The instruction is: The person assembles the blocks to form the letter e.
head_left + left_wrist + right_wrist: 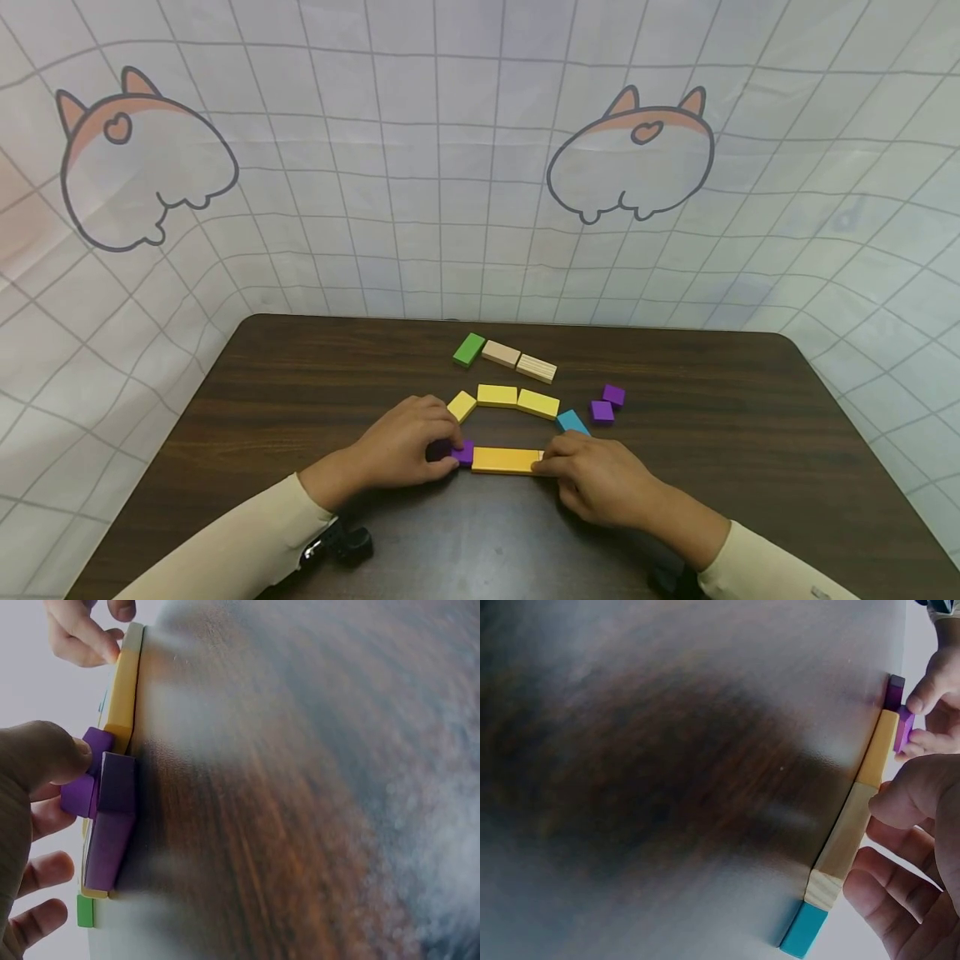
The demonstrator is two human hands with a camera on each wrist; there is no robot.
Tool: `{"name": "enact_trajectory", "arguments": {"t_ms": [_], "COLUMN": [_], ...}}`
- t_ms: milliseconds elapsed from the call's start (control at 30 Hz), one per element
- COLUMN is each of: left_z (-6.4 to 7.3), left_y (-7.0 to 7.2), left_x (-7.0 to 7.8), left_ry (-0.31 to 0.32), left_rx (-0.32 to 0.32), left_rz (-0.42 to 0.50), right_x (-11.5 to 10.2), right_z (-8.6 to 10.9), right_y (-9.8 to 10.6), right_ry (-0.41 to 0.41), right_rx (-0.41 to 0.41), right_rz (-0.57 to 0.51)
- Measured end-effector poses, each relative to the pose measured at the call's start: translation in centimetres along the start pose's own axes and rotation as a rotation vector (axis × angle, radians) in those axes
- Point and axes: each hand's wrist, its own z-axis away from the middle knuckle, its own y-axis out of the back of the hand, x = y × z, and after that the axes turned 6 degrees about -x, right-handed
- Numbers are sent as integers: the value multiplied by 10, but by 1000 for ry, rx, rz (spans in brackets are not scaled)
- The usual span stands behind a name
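Observation:
My left hand (411,442) pinches a small purple block (465,454) at the left end of a long yellow block (504,460). In the left wrist view its thumb lies against that purple block (100,744), and other purple faces (111,851) show below and beside it. My right hand (603,479) holds a pale wooden block (846,832) at the yellow block's right end, thumb against its upper edge. From the head view this wooden block is mostly hidden by the fingers. A blue block (573,422) lies just behind the right hand.
Behind the hands several short yellow blocks (497,396) form a curved row. Farther back lie a green block (468,350) and two pale wooden blocks (536,368). Two purple blocks (602,412) sit to the right. A white grid-patterned cloth (465,250) hangs behind the dark wooden table (300,358).

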Motion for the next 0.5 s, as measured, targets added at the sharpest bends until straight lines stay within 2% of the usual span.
{"name": "enact_trajectory", "arguments": {"t_ms": [500], "left_z": [0], "left_y": [0], "left_x": [0], "left_ry": [-8], "left_rx": [1], "left_rz": [-7], "right_x": [0], "right_z": [0], "right_y": [0], "right_ry": [11], "right_rx": [7], "right_rz": [3]}}
